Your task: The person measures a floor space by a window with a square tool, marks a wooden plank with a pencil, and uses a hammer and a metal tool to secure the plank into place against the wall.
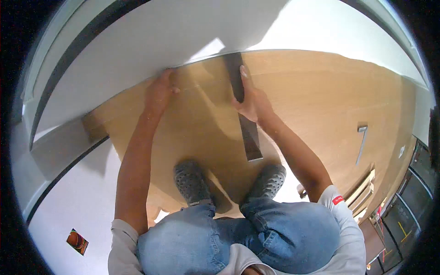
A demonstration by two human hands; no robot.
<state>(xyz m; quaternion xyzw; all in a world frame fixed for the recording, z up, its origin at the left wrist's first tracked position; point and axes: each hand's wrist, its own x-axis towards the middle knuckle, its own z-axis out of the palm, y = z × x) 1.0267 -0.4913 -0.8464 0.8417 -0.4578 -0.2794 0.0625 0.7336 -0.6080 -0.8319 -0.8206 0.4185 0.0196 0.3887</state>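
Observation:
A dark grey flat strip (250,137) lies lengthwise on a wood-coloured board (311,96), its far end at the white wall panel. My right hand (255,101) holds this strip near its middle, the thumb along the left edge and a finger stretched forward along the right. At the far edge of the board, left of the strip, is my left hand (160,91). Its fingers are curled in against the seam beside the wall, and whatever they grip is hidden. Between my arms are my feet in grey clogs (190,181), below bent knees.
An L-shaped metal square (362,137) lies on the board to the right. Nearer me on that side is a slatted wooden piece (362,192). The white wall panel (169,36) curves across the far side. A dark framed rack or window (408,201) stands at the lower right.

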